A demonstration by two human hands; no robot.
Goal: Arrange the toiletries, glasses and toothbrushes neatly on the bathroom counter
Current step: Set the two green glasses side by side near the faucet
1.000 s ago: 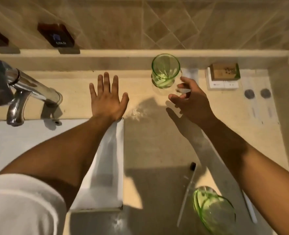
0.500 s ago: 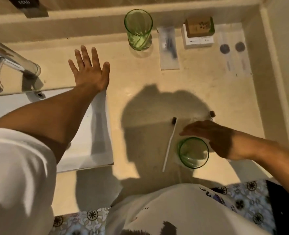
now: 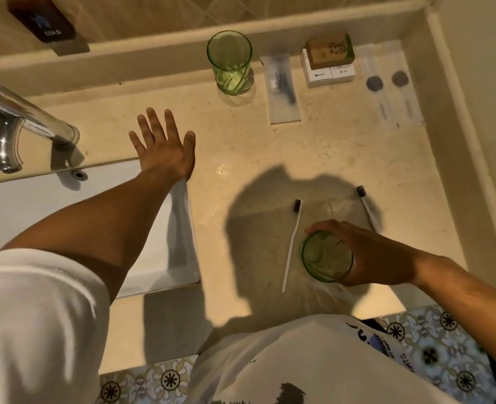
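At the left edge of the frame the tap (image 3: 22, 123) is cut off, its base out of view. The dark sign (image 3: 44, 20) in the upper left loses its top to the frame edge. The right hand (image 3: 366, 255) covers the far side of the near green glass (image 3: 325, 256) and the lower handle of the right toothbrush (image 3: 367, 208). Print on the white boxes (image 3: 329, 74) and the clear sachets (image 3: 389, 88) in the upper right is too small to read.
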